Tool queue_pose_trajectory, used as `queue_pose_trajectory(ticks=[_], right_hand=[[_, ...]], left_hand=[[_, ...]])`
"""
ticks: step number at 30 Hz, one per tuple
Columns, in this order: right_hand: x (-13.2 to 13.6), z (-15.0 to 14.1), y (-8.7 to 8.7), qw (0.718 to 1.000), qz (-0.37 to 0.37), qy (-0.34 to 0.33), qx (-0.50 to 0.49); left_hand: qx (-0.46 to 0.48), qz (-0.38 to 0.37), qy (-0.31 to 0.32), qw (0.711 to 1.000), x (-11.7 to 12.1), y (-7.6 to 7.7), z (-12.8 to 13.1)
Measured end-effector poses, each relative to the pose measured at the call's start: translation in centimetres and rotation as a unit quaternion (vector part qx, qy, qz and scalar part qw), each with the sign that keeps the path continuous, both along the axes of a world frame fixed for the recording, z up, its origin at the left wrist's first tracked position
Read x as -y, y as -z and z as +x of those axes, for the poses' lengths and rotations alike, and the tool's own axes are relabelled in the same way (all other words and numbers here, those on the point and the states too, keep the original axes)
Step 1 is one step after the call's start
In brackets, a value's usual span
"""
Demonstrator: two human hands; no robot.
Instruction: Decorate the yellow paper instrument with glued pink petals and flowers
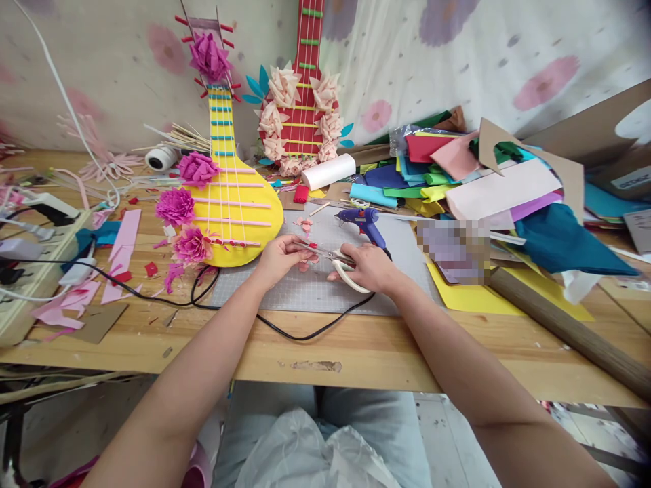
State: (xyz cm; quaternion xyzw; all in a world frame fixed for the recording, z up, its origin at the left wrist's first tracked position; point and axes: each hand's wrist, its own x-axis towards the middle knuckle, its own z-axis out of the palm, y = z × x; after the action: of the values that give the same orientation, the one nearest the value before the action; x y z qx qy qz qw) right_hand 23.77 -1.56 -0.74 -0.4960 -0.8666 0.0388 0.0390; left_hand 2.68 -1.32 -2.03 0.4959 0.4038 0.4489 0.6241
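My right hand (372, 266) is wrapped round the white-handled scissors (346, 272), whose blades point left. Close to the blade tips, my left hand (281, 260) is closed in a pinch; what lies between its fingers is too small to make out. Small pink and red paper scraps (304, 266) show around the blades and fingertips, over the grey cutting mat (325, 296). Just behind my right hand lies a blue glue gun (362, 218). To the left of my left hand, a yellow paper lute (239, 203) with pink crepe flowers (189, 242) leans back.
A red paper instrument (300, 112) with pale flowers stands behind. Coloured paper (407, 169) piles up at the right, beside a brown roll (564, 332). A black cord (300, 337) crosses the table front. The power strip (45, 271) sits left among scraps.
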Motion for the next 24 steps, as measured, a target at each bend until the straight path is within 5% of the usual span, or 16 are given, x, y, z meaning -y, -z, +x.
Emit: queue_pose_trajectory(ticks=[24], right_hand=[[0.35, -0.34, 0.05, 1.000, 0.001, -0.010, -0.007]], left_hand=[[0.013, -0.002, -0.005, 1.000, -0.05, 0.01, 0.10]])
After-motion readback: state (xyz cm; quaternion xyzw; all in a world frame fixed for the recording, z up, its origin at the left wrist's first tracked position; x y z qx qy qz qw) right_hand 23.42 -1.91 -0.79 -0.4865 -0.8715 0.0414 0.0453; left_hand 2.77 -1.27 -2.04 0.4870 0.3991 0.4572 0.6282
